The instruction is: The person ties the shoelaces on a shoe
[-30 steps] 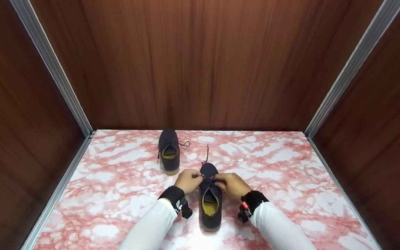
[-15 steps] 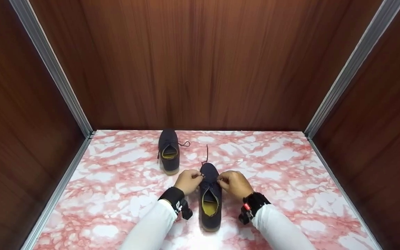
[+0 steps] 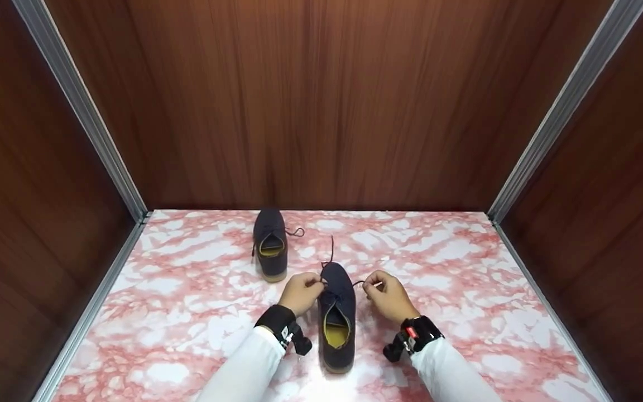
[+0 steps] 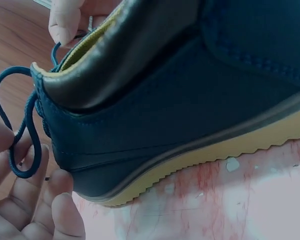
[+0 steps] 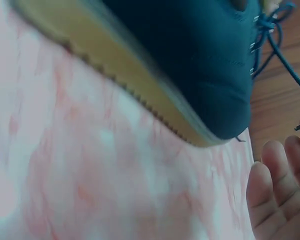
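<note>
A dark navy lace-up shoe (image 3: 337, 276) with a yellow lining stands on the table between both hands, toe pointing away. At its left side my left hand (image 3: 302, 293) pinches a loop of the shoelace (image 4: 32, 112), which shows clearly in the left wrist view. My right hand (image 3: 388, 296) is off to the right of the shoe and pinches the other strand of lace (image 5: 289, 70), drawn out from the knot. A short tip of it pokes past the fingers (image 5: 274, 165) in the right wrist view. One loose lace end (image 3: 332, 249) extends beyond the toe.
A matching navy shoe (image 3: 270, 262) stands farther back on the left, its laces spread to both sides. The red-and-white patterned tabletop (image 3: 187, 324) is bounded by brown wood-grain panels (image 3: 321, 111) at the back and sides, with metal corner rails (image 3: 92, 117).
My right hand has moved from the shoe's laces outward to the right, drawing a lace strand out with it. My left hand has stayed nearly still beside the shoe.
</note>
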`<state>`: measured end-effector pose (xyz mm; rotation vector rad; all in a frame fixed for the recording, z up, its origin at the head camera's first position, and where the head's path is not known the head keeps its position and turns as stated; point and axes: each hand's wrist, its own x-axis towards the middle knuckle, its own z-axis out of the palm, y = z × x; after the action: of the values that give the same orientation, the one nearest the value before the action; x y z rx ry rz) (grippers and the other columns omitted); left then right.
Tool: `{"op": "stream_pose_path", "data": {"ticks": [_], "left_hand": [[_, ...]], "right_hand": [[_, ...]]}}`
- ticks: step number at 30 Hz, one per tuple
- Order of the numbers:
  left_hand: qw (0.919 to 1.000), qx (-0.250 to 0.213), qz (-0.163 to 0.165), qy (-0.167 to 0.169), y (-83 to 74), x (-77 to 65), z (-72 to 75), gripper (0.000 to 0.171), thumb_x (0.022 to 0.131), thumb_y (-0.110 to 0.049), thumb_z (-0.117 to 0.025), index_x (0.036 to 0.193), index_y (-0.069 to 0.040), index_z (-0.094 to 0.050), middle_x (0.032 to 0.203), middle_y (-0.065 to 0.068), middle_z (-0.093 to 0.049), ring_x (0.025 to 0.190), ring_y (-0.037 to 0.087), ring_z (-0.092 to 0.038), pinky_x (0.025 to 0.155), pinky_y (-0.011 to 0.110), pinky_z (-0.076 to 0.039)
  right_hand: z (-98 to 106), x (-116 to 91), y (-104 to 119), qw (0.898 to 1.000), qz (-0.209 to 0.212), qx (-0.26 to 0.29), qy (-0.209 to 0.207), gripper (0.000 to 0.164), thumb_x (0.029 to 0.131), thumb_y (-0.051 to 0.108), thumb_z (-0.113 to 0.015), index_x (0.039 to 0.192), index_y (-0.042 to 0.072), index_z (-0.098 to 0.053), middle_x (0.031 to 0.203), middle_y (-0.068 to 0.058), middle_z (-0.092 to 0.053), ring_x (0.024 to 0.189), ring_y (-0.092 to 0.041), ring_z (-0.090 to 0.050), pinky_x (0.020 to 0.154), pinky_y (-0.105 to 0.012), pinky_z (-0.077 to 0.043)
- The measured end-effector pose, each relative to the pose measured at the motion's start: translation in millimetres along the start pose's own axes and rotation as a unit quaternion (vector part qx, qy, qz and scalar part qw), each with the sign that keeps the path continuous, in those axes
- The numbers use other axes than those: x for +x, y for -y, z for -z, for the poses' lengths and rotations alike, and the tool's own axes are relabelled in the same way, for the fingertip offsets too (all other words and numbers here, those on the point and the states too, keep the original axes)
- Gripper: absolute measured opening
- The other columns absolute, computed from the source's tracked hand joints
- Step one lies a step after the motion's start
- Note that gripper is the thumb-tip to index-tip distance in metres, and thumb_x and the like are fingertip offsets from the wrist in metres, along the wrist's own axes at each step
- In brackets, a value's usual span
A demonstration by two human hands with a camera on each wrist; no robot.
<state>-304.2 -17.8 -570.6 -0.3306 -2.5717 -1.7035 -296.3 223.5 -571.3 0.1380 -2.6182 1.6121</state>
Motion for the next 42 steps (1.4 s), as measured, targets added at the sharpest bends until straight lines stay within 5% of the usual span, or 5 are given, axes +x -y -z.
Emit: {"op": "stream_pose_path", "data": {"ticks": [11,19,26,32,42], "left_hand": [[0.9992,-0.039,-0.001,-0.003,2.7,0.4,0.5,0.013,0.088,-0.004,-0.065,0.092,-0.001,-0.077,0.090,0.014,-0.079,0.077,0.005,-0.062,0.078,0.022,-0.051],[0.9978,-0.065,-0.017,-0.005,-0.3,1.9,0.5,0.018,0.088,0.002,-0.062,0.098,0.003,-0.076,0.096,0.019,-0.079,0.075,0.005,-0.063,0.071,0.016,-0.050],[0.9964,-0.085,0.006,-0.003,-0.4,1.6,-2.3,0.018,0.089,0.001,-0.061,0.101,0.005,-0.075,0.090,0.020,-0.078,0.075,0.015,-0.069,0.065,0.017,-0.049],[0.9937,-0.109,0.024,-0.009,1.1,0.7,-5.7,0.016,0.092,-0.002,-0.060,0.100,0.004,-0.074,0.091,0.019,-0.078,0.085,0.033,-0.076,0.070,0.023,-0.057],[0.9910,-0.121,0.051,-0.028,0.5,-3.1,-6.1,0.017,0.096,-0.009,-0.064,0.084,0.002,-0.067,0.086,0.016,-0.078,0.081,0.027,-0.076,0.075,0.033,-0.061]], "right_hand": [[-4.4,-1.8,5.3,0.964,-0.094,0.249,-0.015,0.015,0.105,0.010,-0.054,0.098,-0.002,-0.060,0.100,-0.010,-0.073,0.085,-0.021,-0.071,0.073,-0.033,-0.062],[-8.6,0.2,-3.7,0.942,-0.059,0.329,0.002,0.021,0.108,0.019,-0.048,0.100,0.001,-0.057,0.105,-0.012,-0.079,0.101,-0.029,-0.077,0.085,-0.041,-0.065],[-12.8,-4.1,0.3,0.892,-0.079,0.444,0.009,0.021,0.111,0.024,-0.041,0.112,0.005,-0.049,0.115,-0.017,-0.077,0.112,-0.031,-0.074,0.101,-0.046,-0.059],[-15.1,-5.4,7.8,0.864,-0.110,0.491,-0.004,0.021,0.115,0.027,-0.034,0.110,0.009,-0.043,0.120,-0.023,-0.075,0.113,-0.033,-0.074,0.105,-0.048,-0.057],[-20.8,-12.0,12.9,0.825,-0.111,0.554,0.012,0.020,0.115,0.026,-0.031,0.106,0.017,-0.047,0.096,-0.006,-0.075,0.100,-0.024,-0.075,0.098,-0.041,-0.059]]}}
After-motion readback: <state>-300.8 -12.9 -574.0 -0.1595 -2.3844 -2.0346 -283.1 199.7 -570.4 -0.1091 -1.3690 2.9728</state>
